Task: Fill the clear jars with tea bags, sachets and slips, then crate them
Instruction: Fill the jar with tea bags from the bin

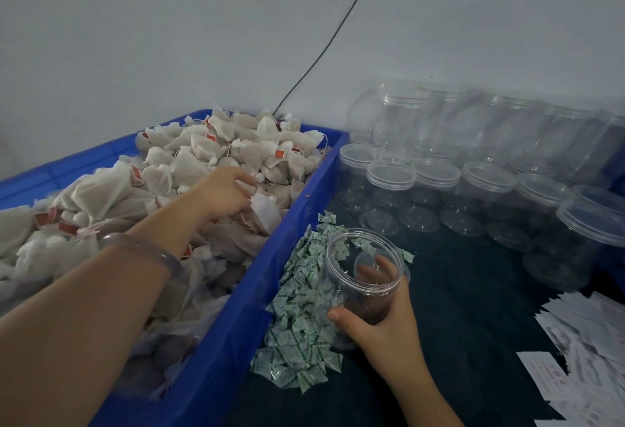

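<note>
Clear jar (341, 277), mouth tilted toward the camera, is near centre on the dark surface (456, 291). The right hand (382, 321) grips it, fingers curled round the far wall, thumb on the near side. The left hand (223, 191) has its fingers curled narrowly onto soft mesh tea bags (236, 145) heaped in the blue crate (236, 318) at left. Green-printed sachets (301, 325) lie along the crate's right edge, touching the jar. Open surface lies to the right.
</note>
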Motion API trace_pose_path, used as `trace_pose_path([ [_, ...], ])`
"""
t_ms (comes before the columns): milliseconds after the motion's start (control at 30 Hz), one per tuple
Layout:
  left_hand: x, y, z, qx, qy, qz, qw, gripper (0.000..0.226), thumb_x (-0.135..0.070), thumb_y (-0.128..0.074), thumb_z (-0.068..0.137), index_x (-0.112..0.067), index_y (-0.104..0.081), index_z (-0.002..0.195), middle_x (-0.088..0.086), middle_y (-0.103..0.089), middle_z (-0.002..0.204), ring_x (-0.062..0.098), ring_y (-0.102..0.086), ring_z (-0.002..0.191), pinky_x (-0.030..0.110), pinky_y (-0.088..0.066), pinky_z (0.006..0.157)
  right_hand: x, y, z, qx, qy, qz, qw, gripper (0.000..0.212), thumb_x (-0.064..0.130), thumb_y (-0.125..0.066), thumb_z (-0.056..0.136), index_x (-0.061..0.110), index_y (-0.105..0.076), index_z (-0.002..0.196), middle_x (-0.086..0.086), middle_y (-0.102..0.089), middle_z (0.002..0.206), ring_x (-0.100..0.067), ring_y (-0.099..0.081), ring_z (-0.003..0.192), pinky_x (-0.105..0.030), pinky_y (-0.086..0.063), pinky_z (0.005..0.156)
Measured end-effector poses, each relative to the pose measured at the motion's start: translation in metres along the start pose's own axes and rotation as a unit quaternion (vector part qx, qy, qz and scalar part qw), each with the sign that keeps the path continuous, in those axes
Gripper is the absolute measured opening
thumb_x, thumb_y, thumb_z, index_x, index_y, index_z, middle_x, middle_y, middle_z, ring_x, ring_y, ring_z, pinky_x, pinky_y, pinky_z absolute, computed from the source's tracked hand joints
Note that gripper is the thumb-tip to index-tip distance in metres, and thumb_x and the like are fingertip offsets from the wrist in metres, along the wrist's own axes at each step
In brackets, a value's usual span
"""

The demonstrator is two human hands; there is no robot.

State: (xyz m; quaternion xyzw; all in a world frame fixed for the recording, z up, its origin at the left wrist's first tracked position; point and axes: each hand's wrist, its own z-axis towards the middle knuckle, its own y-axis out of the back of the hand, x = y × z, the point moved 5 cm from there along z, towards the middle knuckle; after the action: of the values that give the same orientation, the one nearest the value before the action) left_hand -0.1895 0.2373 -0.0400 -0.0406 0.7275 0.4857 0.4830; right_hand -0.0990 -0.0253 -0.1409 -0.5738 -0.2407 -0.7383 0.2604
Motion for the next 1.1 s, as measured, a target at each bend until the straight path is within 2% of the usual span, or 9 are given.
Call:
trace_pose_path([
  [133,0.003,0.003,0.001,-0.016,0.001,0.038,0.999,0.031,0.003,-0.059,0.089,-0.01,-0.062,0.117,0.003,-0.069,0.084,0.01,-0.066,0.06,0.023,-0.052,0.053,-0.001,-0.001,0.0,-0.003,-0.001,0.004,1.0,0.094,0.072,-0.088,0.027,0.072,-0.042,0.11,0.027,-0.058,0.124,-0.001,-0.057,0.119,-0.043,-0.048,0.104],
  [267,0.001,0.006,-0.001,-0.027,-0.003,0.066,0.997,0.012,-0.008,-0.056,0.095,-0.008,-0.068,0.099,0.002,-0.064,0.064,0.0,-0.055,0.036,0.012,-0.04,0.036,-0.002,-0.002,0.0,0.001,-0.004,0.01,1.0,0.094,0.071,-0.088,0.027,0.071,-0.043,0.109,0.028,-0.058,0.123,-0.003,-0.058,0.12,-0.044,-0.048,0.104],
  [400,-0.004,0.008,-0.002,-0.019,0.0,0.039,0.999,0.018,-0.014,-0.054,0.095,-0.004,-0.07,0.094,0.008,-0.066,0.069,0.013,-0.055,0.052,0.023,-0.045,0.053,0.0,-0.002,-0.001,-0.003,-0.009,0.009,1.0,0.093,0.07,-0.089,0.029,0.072,-0.042,0.11,0.023,-0.057,0.127,-0.004,-0.058,0.121,-0.045,-0.048,0.104],
  [467,-0.006,0.008,-0.002,-0.031,0.008,-0.055,0.998,0.018,-0.01,-0.056,0.093,-0.002,-0.071,0.094,0.014,-0.067,0.083,0.016,-0.054,0.061,0.024,-0.045,0.054,0.0,-0.002,-0.001,-0.004,-0.01,0.007,1.0,0.093,0.068,-0.089,0.03,0.073,-0.041,0.109,0.022,-0.057,0.127,-0.003,-0.057,0.12,-0.044,-0.048,0.104],
  [600,-0.01,0.003,-0.007,-0.035,0.015,-0.215,0.976,0.012,-0.014,-0.057,0.094,-0.016,-0.068,0.093,-0.002,-0.064,0.089,0.011,-0.059,0.075,0.022,-0.054,0.05,-0.001,-0.002,-0.001,0.002,-0.02,0.006,1.0,0.095,0.07,-0.088,0.028,0.071,-0.041,0.111,0.033,-0.057,0.121,-0.003,-0.058,0.119,-0.047,-0.051,0.1],
  [733,-0.016,-0.009,-0.014,0.002,0.061,-0.371,0.927,0.023,-0.008,-0.043,0.095,-0.012,-0.056,0.076,0.006,-0.069,0.1,0.024,-0.065,0.093,0.044,-0.055,0.063,0.0,-0.002,-0.001,0.003,-0.025,0.016,1.0,0.093,0.07,-0.088,0.027,0.075,-0.041,0.107,0.029,-0.057,0.123,-0.003,-0.058,0.119,-0.046,-0.052,0.099],
  [867,-0.04,0.003,-0.025,-0.083,0.023,-0.507,0.857,0.027,-0.002,-0.036,0.093,-0.013,-0.044,0.07,0.009,-0.067,0.074,0.024,-0.065,0.086,0.05,-0.058,0.064,-0.001,-0.003,-0.001,0.006,-0.03,0.019,0.999,0.098,0.065,-0.09,0.031,0.067,-0.039,0.115,0.03,-0.057,0.123,0.001,-0.057,0.118,-0.043,-0.051,0.101],
  [1000,-0.08,0.003,-0.043,-0.026,-0.088,-0.626,0.774,0.052,-0.006,-0.036,0.097,-0.015,-0.055,0.05,-0.001,-0.045,0.051,0.012,-0.05,0.049,0.033,-0.056,0.056,-0.001,-0.004,0.0,0.021,-0.025,0.008,0.999,0.099,0.065,-0.089,0.034,0.061,-0.037,0.119,0.039,-0.055,0.119,0.011,-0.054,0.117,-0.03,-0.047,0.105],
  [1100,-0.108,-0.018,-0.063,0.091,-0.153,-0.628,0.758,0.058,-0.007,-0.033,0.097,-0.018,-0.057,0.045,-0.003,-0.041,0.052,0.011,-0.044,0.044,0.023,-0.048,0.054,-0.001,-0.004,0.0,0.022,-0.011,-0.001,1.0,0.094,0.067,-0.088,0.036,0.065,-0.038,0.116,0.042,-0.053,0.119,0.01,-0.054,0.116,-0.023,-0.048,0.099],
])
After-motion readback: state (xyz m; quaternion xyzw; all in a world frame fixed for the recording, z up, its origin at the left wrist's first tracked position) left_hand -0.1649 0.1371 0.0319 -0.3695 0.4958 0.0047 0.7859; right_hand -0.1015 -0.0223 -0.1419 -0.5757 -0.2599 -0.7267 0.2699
